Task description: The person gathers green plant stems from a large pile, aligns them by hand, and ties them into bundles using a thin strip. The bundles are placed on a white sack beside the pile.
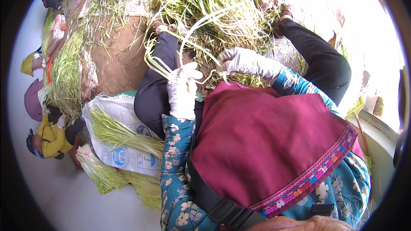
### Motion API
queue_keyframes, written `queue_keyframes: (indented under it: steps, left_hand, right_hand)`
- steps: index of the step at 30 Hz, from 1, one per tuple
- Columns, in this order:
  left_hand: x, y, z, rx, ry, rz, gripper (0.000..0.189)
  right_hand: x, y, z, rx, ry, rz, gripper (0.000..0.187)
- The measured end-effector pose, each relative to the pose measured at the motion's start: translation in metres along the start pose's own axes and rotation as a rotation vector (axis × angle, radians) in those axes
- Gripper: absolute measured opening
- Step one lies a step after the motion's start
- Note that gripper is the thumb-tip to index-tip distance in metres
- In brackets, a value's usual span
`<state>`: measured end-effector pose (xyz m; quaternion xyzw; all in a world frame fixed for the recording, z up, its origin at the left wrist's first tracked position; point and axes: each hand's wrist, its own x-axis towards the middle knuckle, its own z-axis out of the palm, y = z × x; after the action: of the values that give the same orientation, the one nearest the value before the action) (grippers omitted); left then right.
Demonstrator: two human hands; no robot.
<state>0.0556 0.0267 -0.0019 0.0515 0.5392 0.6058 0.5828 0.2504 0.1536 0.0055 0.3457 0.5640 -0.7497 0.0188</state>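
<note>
Both hands wear whitish gloves. My left hand grips a few long pale green stalks that loop out beyond the fingers. To its right, my right hand has its fingers closed on the end of a pale stalk that slants down from the upper left. A short pale piece pokes out below those fingers. Beyond the hands lies a large heap of long green and yellowish stalks. A bundle of pale green stalks rests on a white woven plastic sack beside my left knee.
More tied bundles lie past the sack. At the left, a person in yellow sits by another heap of stalks; further people are at the upper left. A yellow broom with a red handle stands at the right.
</note>
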Motion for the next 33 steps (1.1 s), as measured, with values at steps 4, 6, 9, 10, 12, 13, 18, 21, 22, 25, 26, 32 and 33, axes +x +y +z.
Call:
queue_keyframes:
  steps: [4, 6, 9, 10, 12, 13, 18, 21, 22, 25, 26, 32, 33]
  left_hand:
    - [0.002, 0.001, -0.013, -0.124, -0.011, -0.002, 0.021]
    - [0.002, 0.0, -0.017, -0.173, -0.072, 0.005, 0.02]
    - [0.003, 0.0, -0.019, -0.256, -0.118, 0.012, 0.02]
    - [0.003, 0.001, -0.02, -0.306, -0.131, 0.019, 0.02]
    - [0.006, 0.008, -0.021, -0.38, -0.236, 0.05, 0.024]
    - [0.005, 0.012, -0.022, -0.406, -0.25, 0.036, 0.024]
    - [0.005, 0.013, -0.009, -0.19, -0.162, 0.014, 0.041]
    - [0.003, -0.001, 0.008, 0.092, -0.259, 0.062, 0.038]
    - [0.0, -0.003, 0.008, 0.441, -0.338, 0.208, 0.039]
    - [0.001, -0.008, 0.006, 1.154, -0.326, 0.574, 0.035]
    - [0.004, -0.011, 0.006, 0.536, -0.199, 0.222, 0.031]
    - [0.023, 0.023, -0.001, -0.468, -0.109, -0.131, 0.027]
    - [0.019, 0.034, 0.001, -0.593, -0.114, -0.05, 0.033]
  right_hand:
    - [-0.001, 0.01, -0.019, -1.347, -0.036, 0.396, 0.037]
    - [-0.001, 0.013, -0.015, -1.298, 0.091, 0.396, 0.054]
    - [-0.002, 0.011, 0.002, -0.631, -0.042, -0.339, 0.073]
    - [-0.001, 0.008, 0.01, -0.538, -0.077, -0.374, 0.07]
    - [0.0, 0.001, 0.021, -0.406, -0.195, -0.23, 0.066]
    - [0.001, -0.002, 0.025, -0.398, -0.206, -0.186, 0.063]
    - [0.008, -0.015, 0.033, -0.281, -0.184, -0.116, 0.052]
    - [0.013, -0.015, 0.032, -0.312, -0.178, -0.107, 0.047]
    - [0.014, -0.013, 0.03, -0.354, -0.179, -0.096, 0.045]
    - [0.021, 0.0, 0.016, -0.568, -0.179, -0.026, 0.04]
    - [0.025, 0.008, 0.007, -0.675, -0.174, 0.006, 0.038]
    - [0.061, 0.061, -0.086, -0.774, 0.558, -0.079, 0.022]
    - [0.067, 0.069, -0.098, -0.734, 0.572, -0.018, 0.023]
